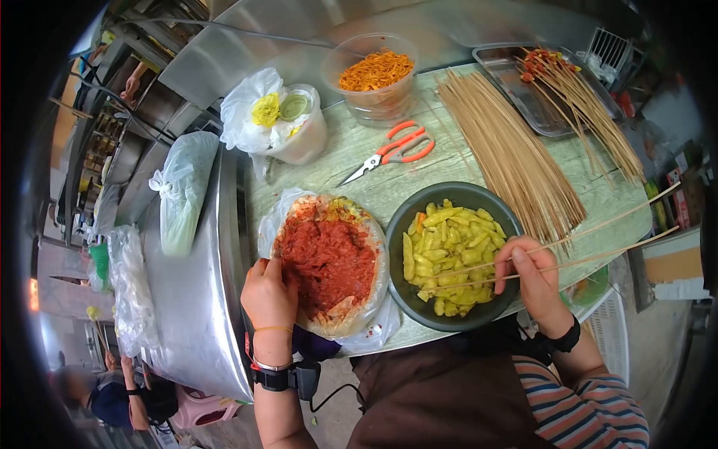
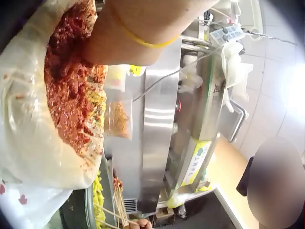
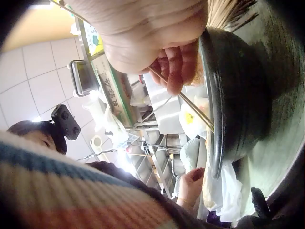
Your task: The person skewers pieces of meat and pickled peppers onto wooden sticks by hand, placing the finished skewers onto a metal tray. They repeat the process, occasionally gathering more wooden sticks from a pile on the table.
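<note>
My left hand (image 1: 268,303) is at the left edge of a plastic-lined bowl of red minced filling (image 1: 325,262). In the left wrist view its fingers are hidden in the filling, so I cannot tell whether they pinch any. Two thin bamboo skewers (image 1: 606,230) are pinched in my right hand (image 1: 532,280), over the near right rim of a dark round bowl (image 1: 510,213). Their far ends reach down among the yellow-green peppers (image 1: 452,251) in it.
Orange-handled scissors (image 1: 400,146) lie behind the bowls. Loose skewers (image 1: 516,153) cover the table's right side, beside a metal tray (image 1: 523,112) with filled skewers. A tub of orange shreds (image 1: 374,97) and a bag-lined white tub (image 1: 307,142) stand at the back.
</note>
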### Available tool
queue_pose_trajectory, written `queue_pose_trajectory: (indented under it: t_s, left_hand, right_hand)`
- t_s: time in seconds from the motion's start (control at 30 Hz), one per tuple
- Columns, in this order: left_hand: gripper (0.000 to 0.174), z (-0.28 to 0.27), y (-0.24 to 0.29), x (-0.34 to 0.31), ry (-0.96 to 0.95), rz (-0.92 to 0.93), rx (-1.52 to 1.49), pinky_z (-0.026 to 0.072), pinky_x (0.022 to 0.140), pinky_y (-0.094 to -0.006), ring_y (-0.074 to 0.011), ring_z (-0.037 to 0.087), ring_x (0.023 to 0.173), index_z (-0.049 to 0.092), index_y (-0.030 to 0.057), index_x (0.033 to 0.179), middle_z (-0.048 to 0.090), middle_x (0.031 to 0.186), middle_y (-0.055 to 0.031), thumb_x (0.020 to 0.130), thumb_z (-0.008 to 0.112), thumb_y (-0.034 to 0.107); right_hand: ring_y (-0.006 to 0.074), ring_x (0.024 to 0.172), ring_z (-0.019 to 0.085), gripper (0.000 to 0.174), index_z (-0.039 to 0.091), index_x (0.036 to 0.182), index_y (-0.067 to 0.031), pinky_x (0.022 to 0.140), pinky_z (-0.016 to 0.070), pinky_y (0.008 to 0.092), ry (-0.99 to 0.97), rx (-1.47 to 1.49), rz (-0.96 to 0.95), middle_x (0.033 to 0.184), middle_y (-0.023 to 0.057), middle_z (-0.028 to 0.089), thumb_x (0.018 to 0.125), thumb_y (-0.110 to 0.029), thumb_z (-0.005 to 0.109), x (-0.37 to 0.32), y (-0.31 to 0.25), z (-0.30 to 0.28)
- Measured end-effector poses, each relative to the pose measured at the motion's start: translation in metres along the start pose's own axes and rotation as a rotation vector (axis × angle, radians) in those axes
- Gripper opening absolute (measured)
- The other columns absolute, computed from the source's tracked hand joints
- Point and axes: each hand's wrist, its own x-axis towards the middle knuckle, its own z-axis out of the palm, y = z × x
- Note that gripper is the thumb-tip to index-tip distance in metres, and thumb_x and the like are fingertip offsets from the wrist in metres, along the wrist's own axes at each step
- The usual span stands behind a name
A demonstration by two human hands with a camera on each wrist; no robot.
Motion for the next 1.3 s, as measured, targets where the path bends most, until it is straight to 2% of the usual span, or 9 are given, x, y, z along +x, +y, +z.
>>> queue_pose_trajectory:
  t_s: [0.4, 0.5, 0.7, 0.77, 0.83, 0.9, 0.93, 1.1, 1.3]
  left_hand:
    - [0.018, -0.007, -0.021, -0.002, 0.050, -0.110, -0.086, 0.0492, 0.067, -0.0365, -0.0309, 0.061, 0.077, 0.066, 0.0056, 0.093, 0.061, 0.090, -0.0129, 0.075, 0.063, 0.004]
    - [0.023, -0.005, -0.011, 0.001, -0.070, 0.018, -0.415, 0.0490, 0.069, -0.0337, -0.0301, 0.061, 0.079, 0.065, 0.0045, 0.094, 0.061, 0.089, -0.0119, 0.072, 0.065, 0.000]
    - [0.021, 0.006, -0.019, 0.000, -0.077, 0.031, -0.245, 0.0497, 0.067, -0.0334, -0.0282, 0.061, 0.074, 0.066, 0.0074, 0.092, 0.059, 0.084, -0.0100, 0.072, 0.067, 0.005]
    - [0.015, 0.010, -0.027, -0.005, 0.017, -0.075, -0.521, 0.0500, 0.062, -0.0302, -0.0233, 0.063, 0.070, 0.066, 0.0048, 0.092, 0.059, 0.081, -0.0075, 0.077, 0.066, 0.007]
    - [0.014, 0.005, -0.026, -0.007, -0.106, -0.300, -0.894, 0.0507, 0.060, -0.0263, -0.0180, 0.064, 0.073, 0.064, 0.0007, 0.096, 0.062, 0.088, -0.0056, 0.085, 0.061, 0.008]
    - [0.017, -0.002, -0.019, -0.009, -0.116, -0.647, -1.453, 0.0518, 0.064, -0.0238, -0.0176, 0.065, 0.076, 0.062, -0.0009, 0.102, 0.064, 0.094, -0.0059, 0.088, 0.057, 0.006]
    - [0.022, -0.001, -0.023, -0.012, -0.157, -0.647, -1.571, 0.0535, 0.071, -0.0274, -0.0193, 0.064, 0.088, 0.058, 0.0010, 0.110, 0.064, 0.104, -0.0092, 0.090, 0.055, 0.007]
    - [0.018, 0.000, 0.002, -0.012, 0.048, -0.623, -1.738, 0.0516, 0.074, -0.0269, -0.0164, 0.063, 0.084, 0.060, -0.0010, 0.105, 0.064, 0.094, -0.0073, 0.090, 0.055, 0.006]
    - [0.016, 0.006, 0.033, -0.014, -0.011, -0.522, -1.637, 0.0467, 0.058, -0.0192, -0.0092, 0.059, 0.067, 0.061, 0.0025, 0.099, 0.064, 0.087, -0.0029, 0.083, 0.063, 0.004]
  right_hand:
    - [0.0114, 0.061, 0.055, 0.025, 0.053, 0.093, 0.0000, 0.060, 0.0463, 0.0234, 0.001, -0.015, -0.013, 0.074, 0.0057, 0.055, 0.097, -0.021, 0.041, -0.001, 0.000, 0.003]
    - [0.0115, 0.061, 0.055, 0.025, 0.053, 0.093, 0.0000, 0.060, 0.0462, 0.0234, 0.000, -0.022, -0.012, 0.074, 0.0057, 0.055, 0.097, -0.021, 0.041, 0.000, 0.000, 0.004]
    - [0.0117, 0.061, 0.055, 0.024, 0.053, 0.093, -0.0002, 0.059, 0.0458, 0.0233, 0.005, -0.027, -0.012, 0.074, 0.0059, 0.054, 0.097, -0.021, 0.040, -0.001, -0.001, 0.002]
    - [0.0116, 0.060, 0.055, 0.024, 0.053, 0.093, -0.0003, 0.059, 0.0458, 0.0233, -0.001, -0.026, -0.012, 0.073, 0.0059, 0.054, 0.097, -0.020, 0.040, 0.000, 0.000, 0.003]
    - [0.0117, 0.060, 0.055, 0.025, 0.053, 0.093, -0.0002, 0.060, 0.0458, 0.0233, 0.000, -0.021, -0.008, 0.073, 0.0059, 0.054, 0.097, -0.021, 0.040, 0.000, 0.000, 0.003]
    - [0.0119, 0.060, 0.055, 0.025, 0.053, 0.093, 0.0000, 0.060, 0.0458, 0.0235, -0.004, -0.011, -0.013, 0.073, 0.0061, 0.054, 0.097, -0.021, 0.040, 0.000, 0.001, 0.003]
    - [0.0121, 0.060, 0.055, 0.025, 0.053, 0.094, 0.0001, 0.060, 0.0459, 0.0238, -0.004, -0.003, -0.017, 0.073, 0.0062, 0.055, 0.097, -0.021, 0.041, 0.000, 0.001, 0.003]
    - [0.0133, 0.062, 0.057, 0.026, 0.053, 0.095, 0.0002, 0.061, 0.0469, 0.0249, 0.030, 0.014, -0.023, 0.074, 0.0069, 0.056, 0.097, -0.022, 0.040, -0.001, -0.008, -0.002]
    - [0.0164, 0.068, 0.062, 0.032, 0.054, 0.097, 0.0008, 0.064, 0.0491, 0.0260, 0.095, 0.009, -0.099, 0.077, 0.0079, 0.058, 0.098, -0.026, 0.037, 0.002, -0.045, -0.017]
